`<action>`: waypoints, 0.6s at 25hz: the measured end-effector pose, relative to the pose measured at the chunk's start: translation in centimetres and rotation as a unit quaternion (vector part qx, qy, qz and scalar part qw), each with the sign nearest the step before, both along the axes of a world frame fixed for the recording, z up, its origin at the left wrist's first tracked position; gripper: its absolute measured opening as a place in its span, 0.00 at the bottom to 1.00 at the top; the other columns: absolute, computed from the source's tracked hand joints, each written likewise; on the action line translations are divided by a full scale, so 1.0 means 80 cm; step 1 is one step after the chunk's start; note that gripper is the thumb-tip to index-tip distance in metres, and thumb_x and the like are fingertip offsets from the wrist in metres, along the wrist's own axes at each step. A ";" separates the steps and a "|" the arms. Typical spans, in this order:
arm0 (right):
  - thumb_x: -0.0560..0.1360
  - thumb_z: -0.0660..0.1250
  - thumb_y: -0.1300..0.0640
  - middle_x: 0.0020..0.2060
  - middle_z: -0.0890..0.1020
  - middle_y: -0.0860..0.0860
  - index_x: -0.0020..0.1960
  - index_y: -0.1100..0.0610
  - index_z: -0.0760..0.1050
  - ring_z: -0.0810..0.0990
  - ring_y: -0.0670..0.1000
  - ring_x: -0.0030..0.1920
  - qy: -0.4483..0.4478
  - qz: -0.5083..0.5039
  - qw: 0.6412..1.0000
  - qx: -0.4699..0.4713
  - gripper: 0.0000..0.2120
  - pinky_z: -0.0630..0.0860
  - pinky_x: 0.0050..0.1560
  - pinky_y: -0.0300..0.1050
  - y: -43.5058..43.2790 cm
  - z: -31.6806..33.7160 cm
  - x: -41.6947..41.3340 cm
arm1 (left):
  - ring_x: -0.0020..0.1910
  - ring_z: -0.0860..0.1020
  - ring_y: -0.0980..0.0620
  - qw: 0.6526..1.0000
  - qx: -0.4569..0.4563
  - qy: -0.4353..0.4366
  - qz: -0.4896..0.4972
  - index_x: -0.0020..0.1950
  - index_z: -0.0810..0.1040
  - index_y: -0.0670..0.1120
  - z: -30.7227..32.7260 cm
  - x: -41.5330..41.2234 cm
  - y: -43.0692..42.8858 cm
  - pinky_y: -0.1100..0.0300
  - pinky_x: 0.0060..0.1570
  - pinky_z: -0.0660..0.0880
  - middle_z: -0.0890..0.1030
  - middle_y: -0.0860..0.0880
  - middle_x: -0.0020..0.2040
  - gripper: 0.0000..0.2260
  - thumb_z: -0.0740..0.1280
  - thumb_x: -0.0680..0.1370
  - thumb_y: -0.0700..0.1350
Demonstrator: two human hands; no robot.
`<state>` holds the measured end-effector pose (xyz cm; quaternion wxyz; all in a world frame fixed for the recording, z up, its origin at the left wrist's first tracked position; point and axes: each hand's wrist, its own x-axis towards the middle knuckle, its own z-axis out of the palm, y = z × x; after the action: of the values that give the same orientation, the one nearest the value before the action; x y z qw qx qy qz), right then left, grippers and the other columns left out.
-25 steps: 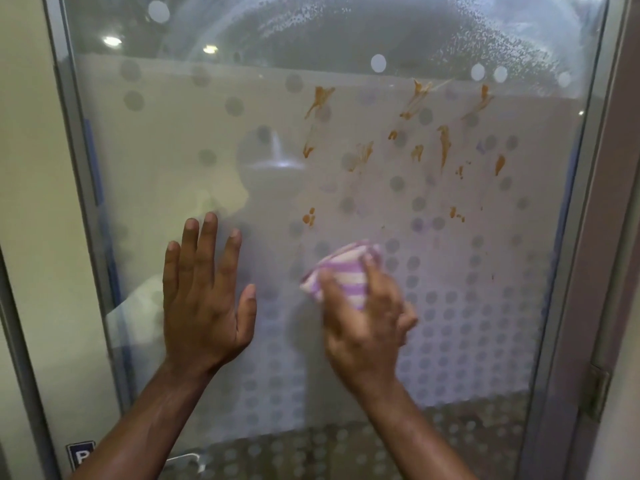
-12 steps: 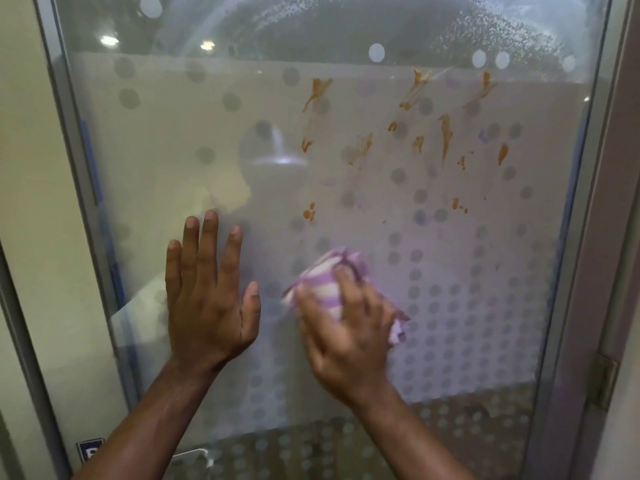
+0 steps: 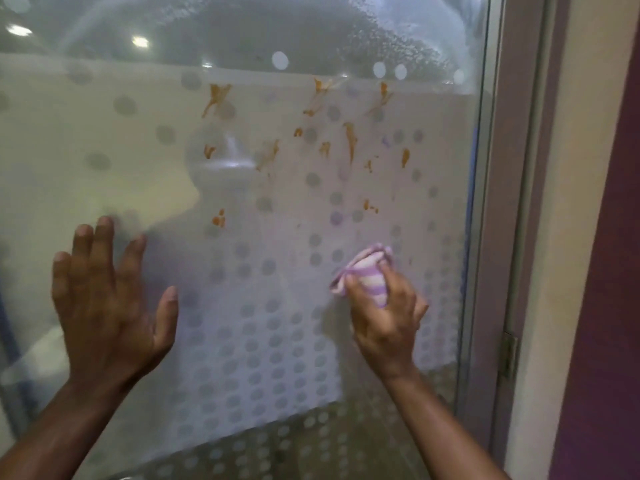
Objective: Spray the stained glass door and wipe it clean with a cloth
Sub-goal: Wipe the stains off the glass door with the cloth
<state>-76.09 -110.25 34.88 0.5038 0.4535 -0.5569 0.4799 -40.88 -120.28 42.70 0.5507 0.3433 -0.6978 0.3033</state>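
A frosted glass door (image 3: 145, 140) with a dotted pattern fills the view. Orange-brown stains (image 3: 349, 140) are scattered over its upper middle and right, and its top band is misted with spray droplets. My left hand (image 3: 107, 303) lies flat on the glass at the lower left, fingers spread, holding nothing. My right hand (image 3: 384, 317) presses a bunched pink-and-purple striped cloth (image 3: 367, 275) against the glass at the lower right, below the stains. No spray bottle is in view.
The door's grey metal frame (image 3: 491, 237) runs down the right side, with a brass hinge (image 3: 507, 355) low on it. A cream wall strip and a dark purple wall (image 3: 606, 271) lie beyond. Ceiling lights reflect in the glass at the upper left.
My right hand has swept the cloth to the right, towards the frame. The view has shifted right, so my left hand now sits nearer the left edge.
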 end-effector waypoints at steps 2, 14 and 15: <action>0.79 0.74 0.58 0.74 0.75 0.59 0.70 0.43 0.81 0.79 0.65 0.67 -0.082 -0.009 0.996 -0.023 0.21 0.71 0.58 0.59 0.007 0.026 -0.046 | 0.87 0.53 0.32 1.000 0.012 -0.007 -0.015 0.83 0.64 0.38 0.006 -0.004 -0.005 0.25 0.80 0.58 0.55 0.35 0.88 0.33 0.56 0.83 0.57; 0.81 0.67 0.54 0.77 0.72 0.63 0.75 0.48 0.76 0.72 0.66 0.76 -0.028 0.110 0.994 0.001 0.22 0.68 0.72 0.58 -0.003 0.033 -0.013 | 0.88 0.52 0.33 1.000 0.024 0.000 -0.015 0.86 0.59 0.40 -0.002 -0.002 -0.050 0.25 0.80 0.59 0.51 0.39 0.89 0.36 0.59 0.82 0.56; 0.80 0.68 0.55 0.76 0.73 0.62 0.75 0.48 0.76 0.73 0.67 0.75 0.042 0.120 0.991 0.038 0.23 0.72 0.68 0.60 -0.004 0.018 0.004 | 0.88 0.52 0.33 1.000 0.022 -0.001 -0.004 0.86 0.60 0.39 -0.003 0.000 -0.051 0.25 0.80 0.58 0.52 0.38 0.89 0.35 0.59 0.82 0.56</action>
<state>-75.75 -110.55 36.28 0.4477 0.5559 -0.4945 0.4960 -40.86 -124.33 42.49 0.5432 0.3521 -0.7067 0.2856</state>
